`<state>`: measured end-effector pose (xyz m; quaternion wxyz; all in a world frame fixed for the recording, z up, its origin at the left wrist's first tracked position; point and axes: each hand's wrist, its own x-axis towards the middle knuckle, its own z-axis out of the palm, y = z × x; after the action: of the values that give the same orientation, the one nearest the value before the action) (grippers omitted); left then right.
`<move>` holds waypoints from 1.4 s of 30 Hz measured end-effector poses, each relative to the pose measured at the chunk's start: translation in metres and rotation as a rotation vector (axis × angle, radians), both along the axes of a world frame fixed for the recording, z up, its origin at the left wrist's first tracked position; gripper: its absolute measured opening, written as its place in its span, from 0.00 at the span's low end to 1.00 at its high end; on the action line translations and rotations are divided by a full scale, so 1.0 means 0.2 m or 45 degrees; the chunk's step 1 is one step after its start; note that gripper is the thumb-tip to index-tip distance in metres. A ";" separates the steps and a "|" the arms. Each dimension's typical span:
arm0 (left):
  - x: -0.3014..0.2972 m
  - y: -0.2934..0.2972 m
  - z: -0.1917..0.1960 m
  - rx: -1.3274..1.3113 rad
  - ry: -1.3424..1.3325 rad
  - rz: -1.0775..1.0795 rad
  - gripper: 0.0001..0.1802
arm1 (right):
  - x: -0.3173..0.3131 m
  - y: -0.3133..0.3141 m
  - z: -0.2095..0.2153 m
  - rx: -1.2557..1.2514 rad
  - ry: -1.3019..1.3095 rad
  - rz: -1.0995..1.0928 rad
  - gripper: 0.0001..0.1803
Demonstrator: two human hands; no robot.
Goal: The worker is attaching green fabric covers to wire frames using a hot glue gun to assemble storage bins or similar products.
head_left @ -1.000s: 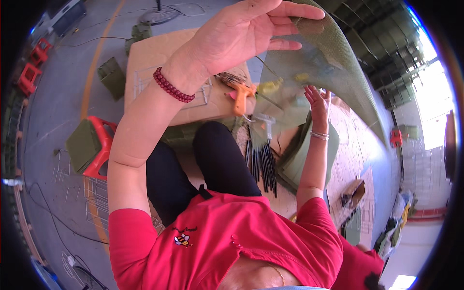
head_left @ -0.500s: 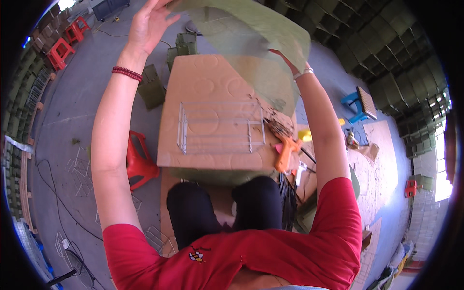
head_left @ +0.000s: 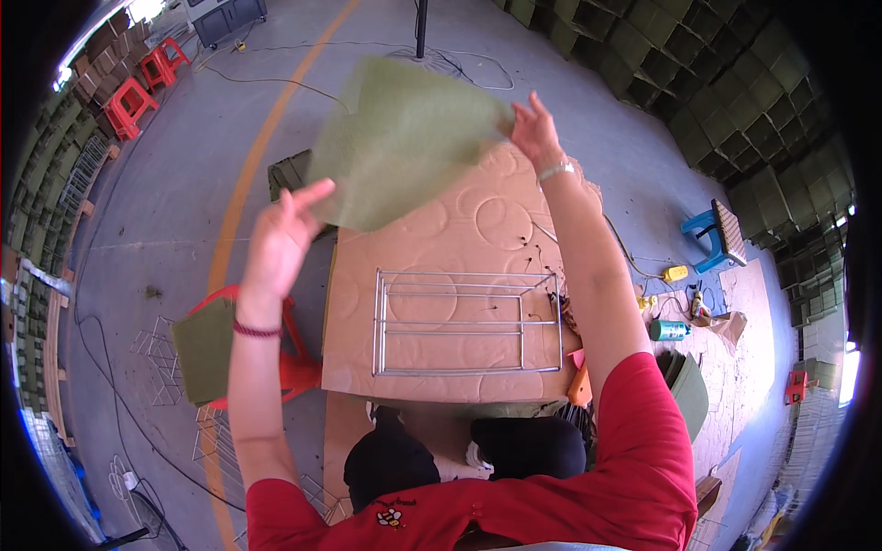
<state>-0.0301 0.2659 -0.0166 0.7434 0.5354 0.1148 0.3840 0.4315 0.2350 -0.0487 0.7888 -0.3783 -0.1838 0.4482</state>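
Above the worktop (head_left: 441,230): right hand (head_left: 533,133) raised, fingers (head_left: 525,112) pinched on the upper corner of a green sheet (head_left: 400,138). Left hand (head_left: 280,239) spread wide, fingers (head_left: 308,196) at the sheet's lower edge, perhaps just touching, blur hiding contact. Sheet thin, limp, olive, motion-smeared, hanging tilted in mid-air. Below, flat on the cardboard, a wire frame (head_left: 464,321).
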 end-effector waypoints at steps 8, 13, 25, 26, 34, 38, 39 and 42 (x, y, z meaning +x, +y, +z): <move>0.05 -0.50 -0.04 -1.009 -0.670 -0.209 0.39 | -0.09 -0.48 -0.20 -0.681 0.238 0.287 0.44; 0.07 -0.61 -0.05 -0.955 -0.710 -0.069 0.39 | -0.31 -0.79 -0.15 -0.865 0.078 0.541 0.32; -0.10 -0.88 0.04 -0.704 -0.129 -0.073 0.29 | -0.30 -0.75 -0.05 -0.366 0.264 0.455 0.14; -0.13 -0.89 0.06 -0.665 0.030 -0.063 0.28 | -0.31 -0.78 -0.04 -0.555 0.082 0.403 0.13; -0.43 -0.47 0.10 0.089 0.832 0.219 0.23 | -0.51 -1.25 0.01 -0.706 -0.687 0.449 0.11; -0.20 -0.01 -0.17 -0.137 0.791 0.216 0.22 | -0.43 -1.24 0.11 -0.972 -0.929 0.405 0.20; -0.12 0.09 -0.24 -0.170 0.897 0.253 0.22 | -0.39 -1.22 0.12 -1.058 -1.111 0.339 0.22; 0.12 0.33 -0.44 -0.320 1.000 0.258 0.25 | -0.24 -1.14 0.11 -1.185 -1.196 0.352 0.30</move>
<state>-0.0065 0.3317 -0.1036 0.6612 0.5322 0.4874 0.2049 0.3834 0.0066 -0.0266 0.3155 -0.8064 -0.3417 0.3653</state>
